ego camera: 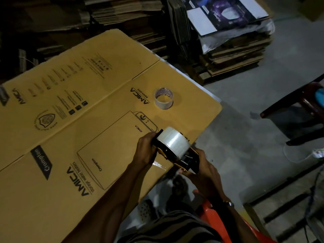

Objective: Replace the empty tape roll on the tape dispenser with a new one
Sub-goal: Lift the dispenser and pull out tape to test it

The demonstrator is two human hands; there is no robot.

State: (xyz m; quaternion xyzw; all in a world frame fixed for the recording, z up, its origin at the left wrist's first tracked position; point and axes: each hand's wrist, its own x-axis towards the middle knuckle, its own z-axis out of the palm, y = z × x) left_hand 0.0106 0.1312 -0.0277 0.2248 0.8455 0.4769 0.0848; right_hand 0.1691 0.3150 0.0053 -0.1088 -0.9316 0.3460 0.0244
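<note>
A full roll of clear tape sits on the black and yellow tape dispenser, held just above the near right edge of a flattened cardboard box. My left hand grips the dispenser's front end beside the roll. My right hand holds its handle end. The empty tape roll, a thin whitish core, lies on the cardboard farther away.
Stacks of flattened cartons fill the back and right. A dark chair stands on the grey floor at right. An orange plastic seat is under me. A strip of clear tape lies on the cardboard edge.
</note>
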